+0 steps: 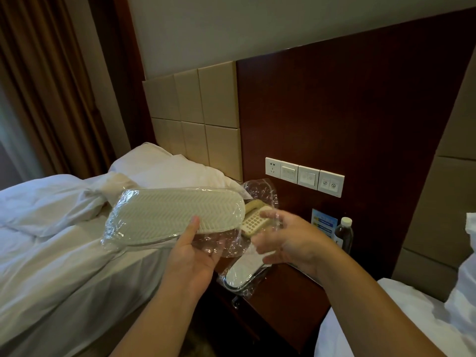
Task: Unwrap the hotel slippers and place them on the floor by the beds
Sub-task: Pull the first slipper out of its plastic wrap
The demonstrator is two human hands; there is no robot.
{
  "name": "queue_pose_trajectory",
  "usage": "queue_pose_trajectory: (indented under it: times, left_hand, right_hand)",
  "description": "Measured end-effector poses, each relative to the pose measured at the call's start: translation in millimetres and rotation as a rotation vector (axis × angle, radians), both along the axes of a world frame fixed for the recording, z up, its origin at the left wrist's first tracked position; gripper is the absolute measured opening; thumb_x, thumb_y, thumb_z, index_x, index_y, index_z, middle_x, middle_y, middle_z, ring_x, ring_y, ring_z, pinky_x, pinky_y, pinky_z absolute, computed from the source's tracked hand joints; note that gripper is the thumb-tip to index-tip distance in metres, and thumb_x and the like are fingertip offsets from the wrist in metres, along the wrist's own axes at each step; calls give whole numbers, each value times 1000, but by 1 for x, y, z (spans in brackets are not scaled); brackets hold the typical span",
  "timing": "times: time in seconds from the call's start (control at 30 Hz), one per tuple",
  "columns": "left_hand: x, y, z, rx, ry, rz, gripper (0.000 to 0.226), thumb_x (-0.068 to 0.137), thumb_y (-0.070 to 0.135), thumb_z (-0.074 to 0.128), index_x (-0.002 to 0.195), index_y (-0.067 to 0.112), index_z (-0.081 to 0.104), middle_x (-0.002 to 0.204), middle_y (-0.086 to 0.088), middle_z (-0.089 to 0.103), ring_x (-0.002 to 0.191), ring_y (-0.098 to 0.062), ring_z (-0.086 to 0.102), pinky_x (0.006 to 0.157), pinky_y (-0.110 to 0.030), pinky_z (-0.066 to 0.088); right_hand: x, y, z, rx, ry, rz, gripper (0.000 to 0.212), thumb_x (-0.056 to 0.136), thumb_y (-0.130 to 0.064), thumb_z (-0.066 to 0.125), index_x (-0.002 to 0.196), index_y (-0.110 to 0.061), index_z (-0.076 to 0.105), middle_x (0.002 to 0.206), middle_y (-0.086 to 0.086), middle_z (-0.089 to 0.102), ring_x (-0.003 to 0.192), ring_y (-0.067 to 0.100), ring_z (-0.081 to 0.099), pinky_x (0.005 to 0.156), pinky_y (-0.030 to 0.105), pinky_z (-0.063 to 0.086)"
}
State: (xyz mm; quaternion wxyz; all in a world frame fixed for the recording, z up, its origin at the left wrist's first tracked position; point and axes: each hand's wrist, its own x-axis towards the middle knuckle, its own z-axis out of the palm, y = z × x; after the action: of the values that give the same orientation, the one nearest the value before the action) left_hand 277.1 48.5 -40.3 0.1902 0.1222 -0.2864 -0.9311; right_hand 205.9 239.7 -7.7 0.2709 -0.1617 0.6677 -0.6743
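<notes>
**Light slipper, slick film**

My left hand [192, 256] grips the wrapped slipper [175, 215] sole up, at nine o'clock from my right hand [286, 238]. I expect it to be light and bendy, and the plastic wrap [219, 244] slippery, best pinched at its loose end. My right hand blurs into the film, so I cannot tell its grip. At its six o'clock, a second slipper [244, 271] is partly hidden.

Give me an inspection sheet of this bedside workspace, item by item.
Surface: dark wooden nightstand, bare at its front.
Job's things: slippers, sole up, in plastic wrap, held above the left bed; second wrapped pack lies on the nightstand.
Clutter: telephone, water bottle and blue card at the back of the nightstand.
Grip: left hand holds the slippers, thumb on the sole; right hand, blurred, pinches the loose plastic wrap.
Cables: nothing seen.
Surroundings: right bed, wall switches, curtain.
</notes>
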Motion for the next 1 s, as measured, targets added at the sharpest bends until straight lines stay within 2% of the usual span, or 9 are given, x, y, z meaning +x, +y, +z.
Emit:
queue_pose_trajectory:
  times: [0.1,0.27,0.33,0.43,0.5,0.57,0.67,0.8,1.0]
  left_hand:
    - [0,-4,8,30,-39,24,22,85,21,72,103,10,67,101,-11,76,103,-29,70,99,-44,52]
    - [0,0,10,-34,-102,32,37,80,20,76,113,9,64,119,-13,70,105,-30,69,91,-42,56]
    - [-1,3,10,-68,-102,38,46,80,20,76,122,7,63,121,-12,71,106,-29,69,88,-41,57]
    - [-1,5,9,-109,-84,42,47,77,21,76,121,9,65,116,-9,75,101,-25,73,80,-39,58]
    - [-2,6,7,-153,-72,20,51,79,23,75,127,8,63,120,-11,73,109,-27,70,92,-44,55]
    - [-2,7,5,-195,-65,-24,50,84,25,72,128,5,62,122,-15,71,112,-31,68,98,-47,53]
    - [-1,9,5,-233,-52,-58,42,85,27,71,120,4,67,114,-16,74,100,-30,73,82,-43,60]
    - [0,7,2,-258,-54,-35,49,83,27,74,126,5,65,123,-15,71,114,-32,67,98,-48,52]
    - [5,4,3,-235,-124,-27,48,74,23,78,119,11,66,111,-9,76,93,-25,76,66,-35,60]
  right_hand:
    - [-3,9,-11,11,13,-7,61,68,9,80,119,-18,59,87,12,72,76,27,72,63,33,55]
    - [-6,7,-21,126,100,-151,67,66,8,82,123,-18,57,93,9,66,77,22,69,55,27,54]
    - [-5,3,-18,182,205,-294,68,67,-1,85,123,-26,55,104,2,60,83,16,65,55,23,53]
    - [3,-5,-9,294,731,-694,43,75,-29,80,107,-37,53,107,-12,47,92,7,53,65,16,47]
    - [14,-15,0,237,894,-705,27,79,-54,66,96,-38,53,100,-19,47,87,2,52,65,14,45]
    - [22,-28,5,247,759,-538,45,74,-73,54,102,-38,58,100,-20,53,85,-1,55,65,18,49]
    - [19,-38,7,222,444,-331,65,72,-75,57,117,-28,62,108,-11,63,96,10,61,73,27,51]
    - [4,-42,8,-31,121,-366,36,83,-49,69,109,-24,69,107,-3,69,95,18,66,80,37,58]
    - [-10,-39,13,-329,-172,-334,16,85,-18,72,101,-17,71,88,1,78,80,18,75,59,31,56]
